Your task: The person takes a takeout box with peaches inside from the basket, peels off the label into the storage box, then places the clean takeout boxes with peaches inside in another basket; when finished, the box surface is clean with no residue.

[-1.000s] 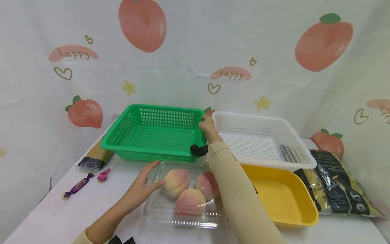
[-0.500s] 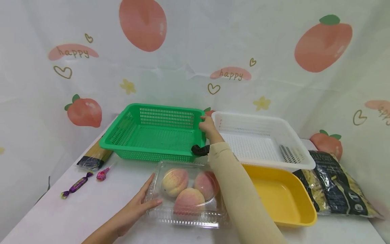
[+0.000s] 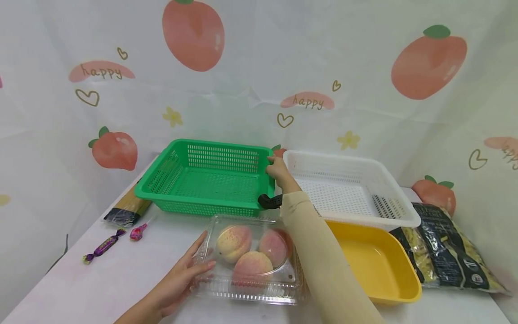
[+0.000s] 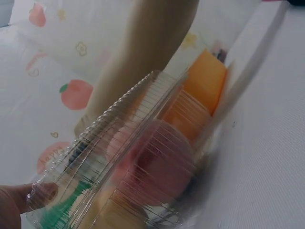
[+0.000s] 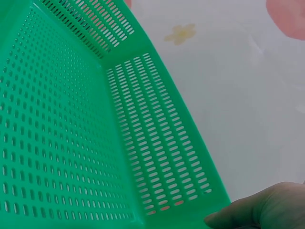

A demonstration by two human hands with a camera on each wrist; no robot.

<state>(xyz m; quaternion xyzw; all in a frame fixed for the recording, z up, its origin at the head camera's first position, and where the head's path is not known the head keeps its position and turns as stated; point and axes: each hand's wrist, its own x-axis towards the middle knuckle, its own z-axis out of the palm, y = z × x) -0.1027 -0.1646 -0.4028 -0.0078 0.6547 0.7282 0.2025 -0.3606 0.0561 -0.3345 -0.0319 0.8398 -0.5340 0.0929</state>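
In the head view my left hand (image 3: 178, 281) grips the left side of a clear plastic clamshell box (image 3: 259, 298), thumb on the lid and fingers along the side. Through the lid show three peaches (image 3: 252, 266). The left wrist view has the thumb (image 4: 16, 199) at a corner of the box, which is close to the lens. Farther back, my right hand (image 3: 279, 172) holds the right rim of a green slotted basket (image 3: 198, 200). Its thumb lies on the rim in the right wrist view; the other fingers are mostly hidden. Nothing lies in the green basket.
A white basket (image 3: 344, 158) stands right of the green one, a yellow tub (image 3: 370, 267) before it, partly behind the right sleeve. Bags of pasta (image 3: 449, 252) lie far right. At left are a purple wrapped candy (image 3: 104, 245), a pink lollipop (image 3: 138, 232) and a clear packet (image 3: 127, 209).
My left hand has moved down from above the box's upper left corner and taken hold of its left side. The right hand stays at the green basket's rim.
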